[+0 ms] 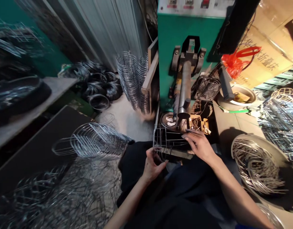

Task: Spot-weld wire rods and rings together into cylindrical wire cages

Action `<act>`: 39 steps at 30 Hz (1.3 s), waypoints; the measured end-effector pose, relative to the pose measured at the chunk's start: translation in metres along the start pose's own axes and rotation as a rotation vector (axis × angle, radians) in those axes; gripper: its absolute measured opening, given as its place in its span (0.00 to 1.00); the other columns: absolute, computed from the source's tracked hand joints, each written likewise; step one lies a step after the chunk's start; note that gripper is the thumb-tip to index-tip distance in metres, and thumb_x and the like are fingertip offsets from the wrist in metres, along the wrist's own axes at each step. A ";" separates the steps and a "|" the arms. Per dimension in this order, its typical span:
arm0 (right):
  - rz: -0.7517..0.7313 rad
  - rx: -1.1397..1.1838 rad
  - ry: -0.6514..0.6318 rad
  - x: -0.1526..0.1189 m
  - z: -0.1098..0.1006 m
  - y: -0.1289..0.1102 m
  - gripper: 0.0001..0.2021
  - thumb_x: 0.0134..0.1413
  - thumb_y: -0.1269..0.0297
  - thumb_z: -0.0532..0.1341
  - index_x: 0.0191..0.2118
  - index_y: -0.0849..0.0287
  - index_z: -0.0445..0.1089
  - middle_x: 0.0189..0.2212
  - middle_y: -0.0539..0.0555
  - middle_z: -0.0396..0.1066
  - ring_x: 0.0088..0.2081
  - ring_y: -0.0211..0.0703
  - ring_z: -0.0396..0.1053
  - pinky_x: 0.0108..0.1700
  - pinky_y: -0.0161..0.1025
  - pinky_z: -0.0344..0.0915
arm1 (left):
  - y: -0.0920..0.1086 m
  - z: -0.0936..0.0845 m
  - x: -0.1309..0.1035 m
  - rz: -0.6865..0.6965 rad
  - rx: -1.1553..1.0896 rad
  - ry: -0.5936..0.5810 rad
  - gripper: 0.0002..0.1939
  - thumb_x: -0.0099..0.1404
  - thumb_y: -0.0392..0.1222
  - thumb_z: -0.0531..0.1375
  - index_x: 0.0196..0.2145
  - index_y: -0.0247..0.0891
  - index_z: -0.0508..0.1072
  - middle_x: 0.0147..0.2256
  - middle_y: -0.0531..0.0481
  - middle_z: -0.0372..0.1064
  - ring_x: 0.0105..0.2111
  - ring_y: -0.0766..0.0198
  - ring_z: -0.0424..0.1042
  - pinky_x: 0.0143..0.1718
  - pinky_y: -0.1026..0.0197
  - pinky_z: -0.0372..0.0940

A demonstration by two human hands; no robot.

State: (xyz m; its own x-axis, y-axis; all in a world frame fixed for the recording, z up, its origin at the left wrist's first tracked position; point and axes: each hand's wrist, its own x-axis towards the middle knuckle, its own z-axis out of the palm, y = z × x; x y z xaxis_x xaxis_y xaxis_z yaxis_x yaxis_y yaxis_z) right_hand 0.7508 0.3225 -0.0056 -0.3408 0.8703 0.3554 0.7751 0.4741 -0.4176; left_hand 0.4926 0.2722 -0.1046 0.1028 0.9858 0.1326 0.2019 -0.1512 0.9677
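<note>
My left hand (154, 163) is curled round the near end of a thin wire frame (167, 139), low in front of my lap. The frame stands between my two hands, below a green machine (167, 54). My right hand (199, 144) reaches to the right side of the frame, just under the end of the machine's metal cylinder (185, 92). Its fingers are nearly straight and close together; whether they pinch a small piece is too unclear to tell.
Stacked wire rings (101, 141) lie left of my lap, and taller wire stacks (133, 82) stand behind. To the right sits a basin (279, 152) of bent wires (256, 165). A round dish (169, 120) and small boxes (205, 126) lie under the cylinder.
</note>
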 end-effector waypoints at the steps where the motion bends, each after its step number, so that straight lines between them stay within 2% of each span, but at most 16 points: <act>1: -0.004 -0.010 -0.035 -0.001 0.002 0.002 0.14 0.69 0.65 0.52 0.49 0.53 0.75 0.43 0.55 0.77 0.54 0.53 0.70 0.56 0.55 0.66 | -0.003 0.001 -0.001 0.030 0.007 0.001 0.32 0.58 0.39 0.67 0.52 0.44 0.51 0.50 0.45 0.66 0.27 0.72 0.69 0.31 0.62 0.68; 4: -0.008 0.003 -0.093 -0.006 0.007 0.005 0.15 0.70 0.65 0.52 0.54 0.54 0.73 0.47 0.56 0.76 0.52 0.51 0.71 0.54 0.52 0.69 | -0.011 0.004 -0.003 0.125 0.037 0.019 0.33 0.58 0.38 0.67 0.53 0.44 0.50 0.51 0.45 0.65 0.30 0.70 0.72 0.39 0.57 0.70; 6: -0.046 0.002 -0.100 -0.011 0.009 0.003 0.16 0.69 0.66 0.53 0.57 0.56 0.70 0.49 0.57 0.75 0.53 0.51 0.70 0.55 0.51 0.70 | -0.013 0.006 -0.003 0.136 0.043 0.045 0.32 0.58 0.39 0.67 0.52 0.44 0.50 0.53 0.42 0.62 0.35 0.66 0.74 0.45 0.53 0.70; 9: -0.125 -0.056 -0.099 -0.018 0.010 -0.004 0.19 0.66 0.72 0.53 0.60 0.58 0.68 0.51 0.58 0.74 0.56 0.52 0.68 0.56 0.52 0.69 | -0.010 0.006 -0.001 0.022 0.022 0.066 0.34 0.56 0.42 0.69 0.51 0.43 0.51 0.56 0.40 0.60 0.42 0.60 0.75 0.49 0.48 0.69; 13: -0.131 -0.135 -0.044 -0.022 0.013 -0.006 0.23 0.63 0.77 0.51 0.60 0.60 0.69 0.52 0.58 0.73 0.56 0.52 0.68 0.56 0.52 0.70 | 0.005 0.004 0.007 -0.168 -0.115 0.028 0.40 0.52 0.45 0.72 0.53 0.43 0.52 0.51 0.44 0.66 0.44 0.58 0.74 0.50 0.49 0.69; 16: -0.122 -0.148 -0.020 -0.021 0.014 -0.004 0.20 0.64 0.76 0.51 0.58 0.61 0.71 0.50 0.58 0.75 0.54 0.52 0.69 0.55 0.51 0.71 | 0.015 0.002 0.013 -0.268 -0.258 -0.115 0.40 0.49 0.45 0.74 0.51 0.42 0.54 0.48 0.45 0.69 0.45 0.58 0.74 0.50 0.52 0.68; 19: -0.124 -0.160 -0.049 -0.020 0.015 -0.001 0.19 0.64 0.77 0.52 0.56 0.62 0.72 0.49 0.60 0.75 0.54 0.52 0.69 0.56 0.51 0.70 | 0.019 0.004 0.016 -0.344 -0.307 -0.190 0.32 0.49 0.47 0.73 0.44 0.40 0.58 0.42 0.48 0.71 0.43 0.59 0.74 0.47 0.56 0.68; 23: -0.093 -0.159 -0.049 -0.020 0.015 -0.002 0.16 0.64 0.75 0.54 0.53 0.61 0.74 0.46 0.59 0.77 0.53 0.53 0.70 0.54 0.52 0.69 | 0.016 0.008 0.014 -0.345 -0.148 -0.045 0.27 0.50 0.50 0.71 0.39 0.40 0.60 0.35 0.52 0.71 0.36 0.61 0.74 0.39 0.61 0.68; 27: -0.061 -0.086 0.064 -0.017 0.013 -0.006 0.12 0.67 0.69 0.57 0.50 0.57 0.74 0.44 0.57 0.77 0.54 0.53 0.69 0.52 0.52 0.66 | 0.015 0.005 0.012 -0.286 0.069 0.070 0.25 0.53 0.51 0.70 0.38 0.41 0.60 0.31 0.54 0.71 0.32 0.61 0.74 0.36 0.61 0.67; 33: -0.123 0.031 0.130 -0.005 0.012 -0.012 0.12 0.66 0.72 0.57 0.51 0.57 0.73 0.44 0.55 0.77 0.54 0.50 0.68 0.53 0.49 0.66 | 0.019 -0.006 0.015 -0.219 0.156 0.111 0.22 0.55 0.50 0.69 0.36 0.42 0.59 0.30 0.53 0.71 0.30 0.62 0.72 0.35 0.61 0.66; 39: -0.138 0.054 0.194 0.006 0.015 -0.012 0.11 0.66 0.71 0.58 0.49 0.56 0.74 0.43 0.54 0.78 0.53 0.50 0.70 0.52 0.48 0.67 | 0.023 -0.008 0.017 -0.201 0.161 0.118 0.21 0.57 0.51 0.68 0.35 0.42 0.59 0.30 0.53 0.69 0.31 0.61 0.72 0.35 0.60 0.66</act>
State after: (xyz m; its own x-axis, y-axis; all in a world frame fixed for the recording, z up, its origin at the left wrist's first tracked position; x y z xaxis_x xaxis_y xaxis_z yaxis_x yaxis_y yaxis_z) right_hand 0.7317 0.3241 -0.0115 -0.3288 0.7577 0.5637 0.6971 0.5974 -0.3964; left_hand 0.4914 0.2857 -0.0781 -0.0668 0.9974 -0.0253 0.3601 0.0477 0.9317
